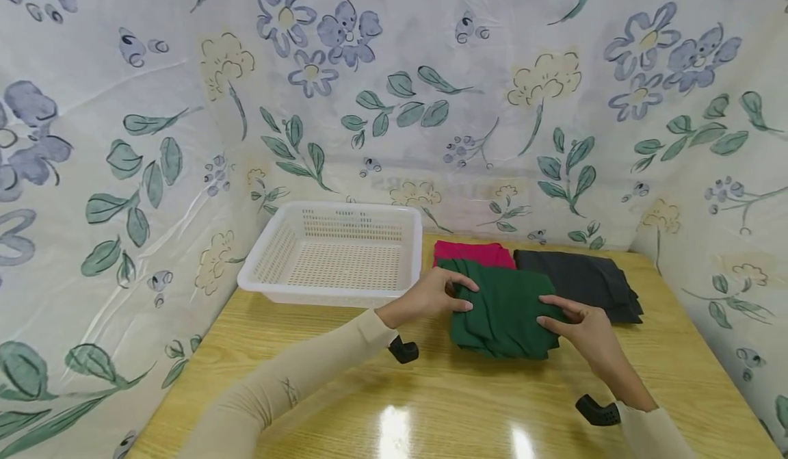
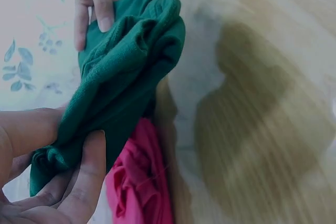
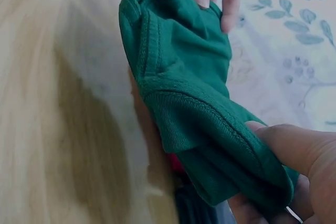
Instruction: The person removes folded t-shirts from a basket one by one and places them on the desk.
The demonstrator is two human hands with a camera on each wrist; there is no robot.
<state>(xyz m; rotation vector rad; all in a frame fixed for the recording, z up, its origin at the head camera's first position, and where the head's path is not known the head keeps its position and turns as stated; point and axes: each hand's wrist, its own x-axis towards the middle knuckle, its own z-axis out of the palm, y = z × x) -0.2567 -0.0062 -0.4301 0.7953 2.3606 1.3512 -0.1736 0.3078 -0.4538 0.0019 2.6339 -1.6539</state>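
A folded dark green garment (image 1: 501, 312) with stitched seams and a ribbed band is held up between both hands, above the table. My left hand (image 1: 431, 295) pinches its left end, thumb on one face and fingers on the other. At the opposite end, my right hand (image 1: 585, 332) grips the fabric the same way. Behind the green cloth lies a folded pink garment (image 1: 474, 252), partly covered from view. A folded dark grey garment (image 1: 575, 281) lies to its right. In the right wrist view a ribbed edge of the green garment (image 3: 210, 108) shows near the thumb.
A white perforated plastic basket (image 1: 329, 295) stands at the back left of the wooden table (image 1: 369, 384), with nothing seen inside. Floral sheeting (image 1: 394, 130) hangs behind and at both sides of the table.
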